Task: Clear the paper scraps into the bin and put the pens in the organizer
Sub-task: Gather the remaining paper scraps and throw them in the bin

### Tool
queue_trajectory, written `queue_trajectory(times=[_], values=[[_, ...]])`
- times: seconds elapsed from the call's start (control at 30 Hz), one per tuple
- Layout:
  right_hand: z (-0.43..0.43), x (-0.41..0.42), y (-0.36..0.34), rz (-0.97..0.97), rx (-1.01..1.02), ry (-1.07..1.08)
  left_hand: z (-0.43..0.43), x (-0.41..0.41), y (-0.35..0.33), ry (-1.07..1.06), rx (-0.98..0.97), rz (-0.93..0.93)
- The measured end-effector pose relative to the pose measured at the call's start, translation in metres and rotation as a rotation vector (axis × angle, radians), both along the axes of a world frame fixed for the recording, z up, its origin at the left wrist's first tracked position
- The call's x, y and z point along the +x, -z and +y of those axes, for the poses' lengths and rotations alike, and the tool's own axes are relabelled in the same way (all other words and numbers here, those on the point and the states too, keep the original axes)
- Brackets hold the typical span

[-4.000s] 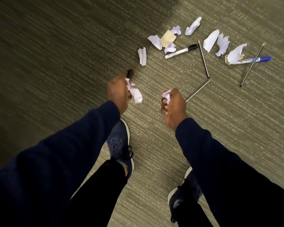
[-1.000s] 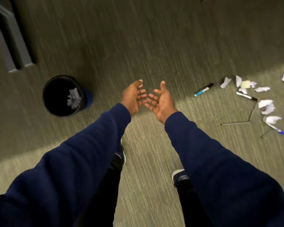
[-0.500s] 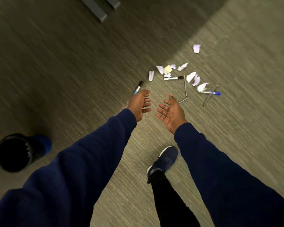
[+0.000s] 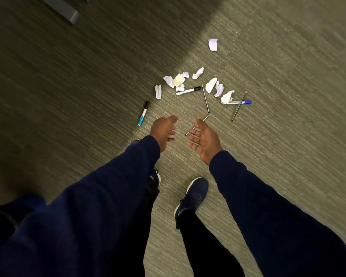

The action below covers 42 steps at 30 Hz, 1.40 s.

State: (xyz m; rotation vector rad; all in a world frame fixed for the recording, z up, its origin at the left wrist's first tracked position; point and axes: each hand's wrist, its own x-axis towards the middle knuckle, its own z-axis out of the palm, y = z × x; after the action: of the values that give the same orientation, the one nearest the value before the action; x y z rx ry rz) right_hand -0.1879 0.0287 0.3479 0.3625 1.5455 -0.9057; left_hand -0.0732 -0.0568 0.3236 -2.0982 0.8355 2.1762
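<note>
Left hand [image 4: 164, 130] and right hand [image 4: 205, 136] hover empty, fingers loosely apart, just near of the paper scraps [image 4: 211, 84] on the carpet [image 4: 278, 156]. Looks featherlight and crumply, so pinch anywhere. Pens [image 4: 188, 90] lie scattered among them.

Thin pen [image 4: 206, 117]: middle hid behind right hand [image 4: 205, 138], only 2 ends show. Left hand [image 4: 163, 130] seen from the back, so palm is hid. Left shoe [image 4: 157, 177] mostly hid by left sleeve [image 4: 108, 196]. Blue pen [image 4: 245, 101]: one end goes under a paper scrap [image 4: 227, 96]. Grey bar [image 4: 67, 11] cut off at top edge. Dark blurry thing [image 4: 2, 216] at bottom-left edge, can't tell what it is. Both arms cut off at bottom. Print on white marker [image 4: 188, 90] too small to read.
</note>
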Motion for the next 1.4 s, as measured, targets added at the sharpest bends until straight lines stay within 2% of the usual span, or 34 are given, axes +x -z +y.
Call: queue_trajectory(times=[0.23,0.37,0.5,0.6,0.77,0.93,1.0,1.07,1.23,1.4], values=[[-0.069,-0.015,0.057,0.14,0.005,-0.201,-0.058,0.017,0.069,0.255,-0.077,-0.125],[-0.101,-0.031,0.117,0.412,0.002,-0.535,-0.083,0.005,0.122,0.546,-0.25,-0.203],[-0.118,-0.044,0.193,0.697,-0.027,-0.906,-0.105,-0.017,0.185,0.999,-0.518,-0.318],[-0.128,-0.048,0.249,0.822,-0.031,-1.19,-0.122,-0.031,0.228,1.239,-0.653,-0.404],[-0.158,-0.062,0.312,1.014,-0.056,-1.349,-0.151,-0.047,0.276,1.439,-0.681,-0.592],[-0.183,-0.079,0.347,1.205,-0.091,-1.546,-0.177,-0.059,0.312,1.633,-0.776,-0.584],[-0.196,-0.083,0.354,1.301,-0.089,-1.68,-0.185,-0.062,0.322,1.653,-0.788,-0.548],[-0.204,-0.085,0.352,1.371,-0.116,-1.728,-0.188,-0.062,0.324,1.629,-0.793,-0.484],[-0.207,-0.086,0.345,1.274,-0.138,-1.642,-0.179,-0.048,0.315,1.451,-0.976,-0.329],[-0.209,-0.083,0.346,1.299,-0.21,-1.568,-0.167,-0.039,0.327,1.287,-1.042,-0.314]])
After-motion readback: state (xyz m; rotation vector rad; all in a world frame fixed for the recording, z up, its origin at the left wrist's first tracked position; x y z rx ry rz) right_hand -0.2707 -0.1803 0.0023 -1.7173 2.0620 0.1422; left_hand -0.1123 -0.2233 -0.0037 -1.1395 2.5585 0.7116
